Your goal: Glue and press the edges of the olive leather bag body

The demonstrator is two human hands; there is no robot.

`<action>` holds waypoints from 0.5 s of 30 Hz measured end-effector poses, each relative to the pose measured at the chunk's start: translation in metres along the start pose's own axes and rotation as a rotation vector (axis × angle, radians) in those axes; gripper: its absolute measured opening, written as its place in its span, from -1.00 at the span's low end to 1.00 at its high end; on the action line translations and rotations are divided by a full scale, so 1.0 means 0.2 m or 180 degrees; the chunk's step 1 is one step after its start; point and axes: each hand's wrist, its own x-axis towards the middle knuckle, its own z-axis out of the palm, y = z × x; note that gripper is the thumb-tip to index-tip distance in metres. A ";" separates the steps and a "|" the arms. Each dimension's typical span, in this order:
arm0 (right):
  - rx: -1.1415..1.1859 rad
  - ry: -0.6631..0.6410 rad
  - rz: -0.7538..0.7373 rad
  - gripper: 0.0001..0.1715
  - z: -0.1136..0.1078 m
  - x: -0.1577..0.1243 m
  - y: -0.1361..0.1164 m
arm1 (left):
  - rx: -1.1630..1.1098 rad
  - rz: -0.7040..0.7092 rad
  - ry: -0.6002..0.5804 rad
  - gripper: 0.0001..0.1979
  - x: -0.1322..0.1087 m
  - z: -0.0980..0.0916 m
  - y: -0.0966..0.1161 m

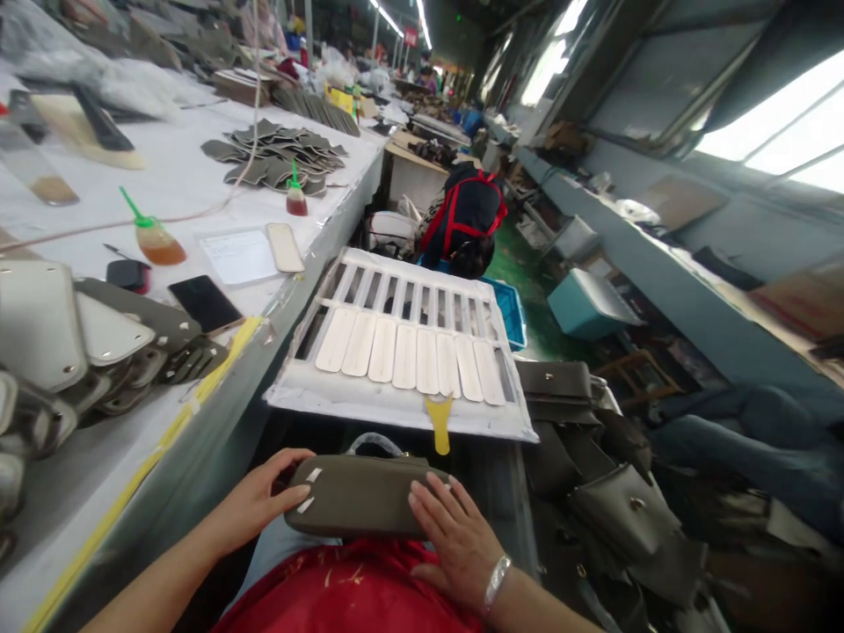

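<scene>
A dark olive handbag (369, 497) lies across my lap with its flat base facing up, and small white tabs show at its left end. My left hand (273, 492) grips that end, thumb on the near face and fingers behind the edge. Spread over the right end, my right hand (448, 532) rests flat with its fingers stretched out. Beyond the bag, a white slatted rack (396, 404) carries a row of pale oblong pieces (405, 356). A yellow scraper (440, 424) sits at the rack's near edge.
On the left, a white worktable (178, 132) holds stacked bag panels (40, 321), a phone (204, 303) and glue bottles (158, 242). Several olive bags (626, 501) are piled at right. A bent-over person (465, 215) is beyond the rack, near a blue crate (506, 312).
</scene>
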 end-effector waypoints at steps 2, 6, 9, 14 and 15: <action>0.0102 0.0065 0.0096 -0.05 -0.01 -0.03 -0.01 | 0.0258 -0.0099 -0.0055 -0.57 0.00 -0.02 0.01; 0.0612 0.0566 0.0489 -0.29 -0.05 0.00 -0.01 | 0.1425 0.0121 0.0177 -0.50 0.00 -0.04 0.10; 0.1456 0.1167 0.1423 -0.37 -0.05 0.00 0.04 | 0.2190 0.0888 0.0494 -0.40 0.05 0.09 0.20; 0.3486 0.0862 0.1952 -0.47 0.03 -0.03 0.15 | 0.2875 0.1820 -0.0042 -0.16 0.18 0.45 0.28; 0.3670 0.0870 0.1959 -0.48 0.05 -0.03 0.16 | 0.2983 0.1832 -0.0150 -0.13 0.20 0.51 0.28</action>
